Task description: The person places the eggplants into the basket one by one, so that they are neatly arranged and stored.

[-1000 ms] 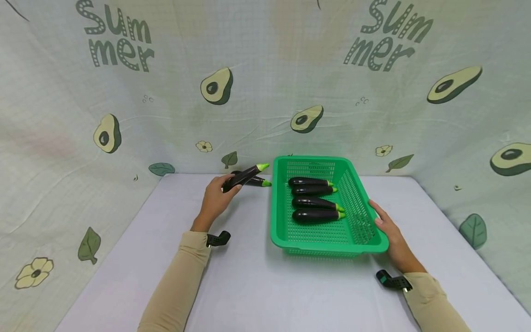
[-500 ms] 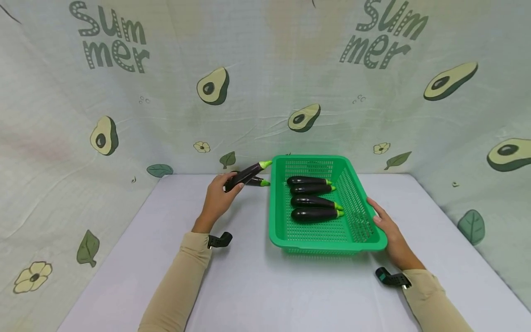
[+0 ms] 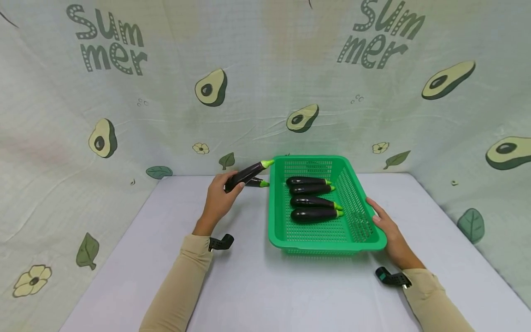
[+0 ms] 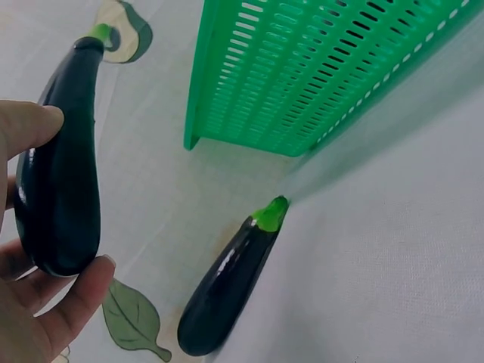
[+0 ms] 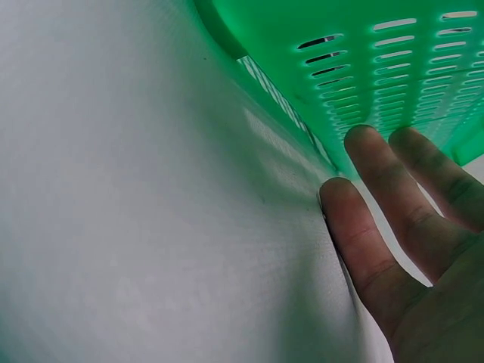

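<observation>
A glossy dark eggplant (image 3: 245, 177) with a green stem is gripped by my left hand (image 3: 220, 196), thumb on one side and fingers on the other. In the left wrist view this eggplant (image 4: 64, 159) points stem up, off the table. Below it, a second eggplant (image 4: 231, 283) lies on the table, partly hidden by the held one in the head view. My right hand (image 3: 390, 230) is at the right side of a green plastic basket (image 3: 319, 246). Its fairly straight fingers (image 5: 393, 189) reach under the rim, fingertips at the slotted outer wall. Several eggplants (image 3: 315, 215) lie side by side in the basket.
A white cloth covers the table (image 3: 257, 295). Behind it hangs a printed curtain (image 3: 257, 69) with avocados and lettering, meeting the table's back edge just beyond the basket. Black wrist cameras (image 3: 221, 242) sit on both wrists.
The left hand has moved slightly right with the eggplant, whose stem now overlaps the basket's back left corner. The right hand stays at the basket, and the head view shifts a little.
</observation>
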The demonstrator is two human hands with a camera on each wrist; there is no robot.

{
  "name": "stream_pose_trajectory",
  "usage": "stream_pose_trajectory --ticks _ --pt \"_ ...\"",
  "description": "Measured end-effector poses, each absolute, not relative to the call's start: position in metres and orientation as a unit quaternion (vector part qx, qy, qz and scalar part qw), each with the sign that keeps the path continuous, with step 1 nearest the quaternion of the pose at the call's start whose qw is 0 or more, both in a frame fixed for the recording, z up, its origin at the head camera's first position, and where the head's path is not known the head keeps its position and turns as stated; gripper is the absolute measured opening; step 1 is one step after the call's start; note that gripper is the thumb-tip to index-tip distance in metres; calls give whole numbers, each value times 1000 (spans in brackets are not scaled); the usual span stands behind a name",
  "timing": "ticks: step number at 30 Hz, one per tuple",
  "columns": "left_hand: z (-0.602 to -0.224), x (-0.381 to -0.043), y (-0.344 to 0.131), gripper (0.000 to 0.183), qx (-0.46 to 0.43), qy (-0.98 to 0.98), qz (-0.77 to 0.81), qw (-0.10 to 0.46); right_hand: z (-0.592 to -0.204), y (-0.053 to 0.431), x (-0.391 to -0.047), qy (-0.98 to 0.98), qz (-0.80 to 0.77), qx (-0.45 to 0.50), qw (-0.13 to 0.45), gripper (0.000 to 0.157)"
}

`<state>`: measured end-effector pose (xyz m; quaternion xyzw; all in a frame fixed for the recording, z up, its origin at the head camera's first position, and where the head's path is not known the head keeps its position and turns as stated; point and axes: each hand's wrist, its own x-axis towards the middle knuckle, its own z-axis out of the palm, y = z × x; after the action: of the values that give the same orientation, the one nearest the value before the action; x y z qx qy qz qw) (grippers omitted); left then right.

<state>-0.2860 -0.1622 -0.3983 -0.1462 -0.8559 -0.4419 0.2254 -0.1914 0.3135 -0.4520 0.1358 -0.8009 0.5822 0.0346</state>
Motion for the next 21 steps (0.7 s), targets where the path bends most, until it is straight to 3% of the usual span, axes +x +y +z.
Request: stream_pose_trajectory --ticks 21 --pt "-396 -283 -161 48 -170 -839 -443 266 -450 314 -191 -801 582 137 36 54"
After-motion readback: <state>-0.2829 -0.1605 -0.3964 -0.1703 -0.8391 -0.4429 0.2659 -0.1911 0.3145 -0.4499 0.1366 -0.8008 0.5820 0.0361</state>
